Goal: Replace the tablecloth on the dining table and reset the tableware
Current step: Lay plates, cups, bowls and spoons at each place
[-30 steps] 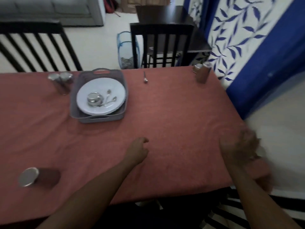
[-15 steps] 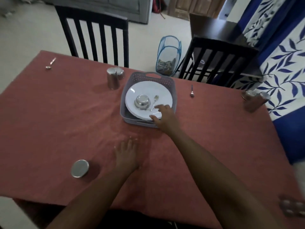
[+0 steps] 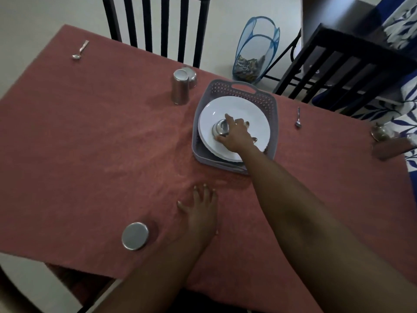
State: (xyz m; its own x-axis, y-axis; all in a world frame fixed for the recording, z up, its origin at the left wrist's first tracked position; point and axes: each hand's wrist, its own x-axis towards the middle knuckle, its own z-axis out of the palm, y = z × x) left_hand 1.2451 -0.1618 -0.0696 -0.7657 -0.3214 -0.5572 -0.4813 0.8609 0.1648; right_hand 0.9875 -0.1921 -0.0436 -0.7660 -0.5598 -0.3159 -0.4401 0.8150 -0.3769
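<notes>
A red tablecloth [image 3: 90,141] covers the dining table. A grey perforated tray [image 3: 266,102] holds stacked white plates [image 3: 250,114] with a small steel bowl [image 3: 220,129] and spoons on top. My right hand [image 3: 237,136] reaches into the tray, its fingers spread over the steel bowl and touching it. My left hand [image 3: 202,211] lies flat on the cloth, fingers apart, just in front of the tray. Steel cups stand inverted: two [image 3: 181,86] left of the tray, one [image 3: 135,236] near the front edge, two [image 3: 383,138] at the right edge.
One spoon [image 3: 80,49] lies at the far left, another [image 3: 298,118] right of the tray. Two dark slatted chairs [image 3: 162,26] stand at the far side. A blue mesh basket [image 3: 257,50] sits on the floor. Blue leaf-patterned curtains [image 3: 401,26] hang at the right.
My right hand has moved from the plate's near rim up onto the steel bowl. My left hand stays flat on the cloth. The camera has come closer and tilted down.
</notes>
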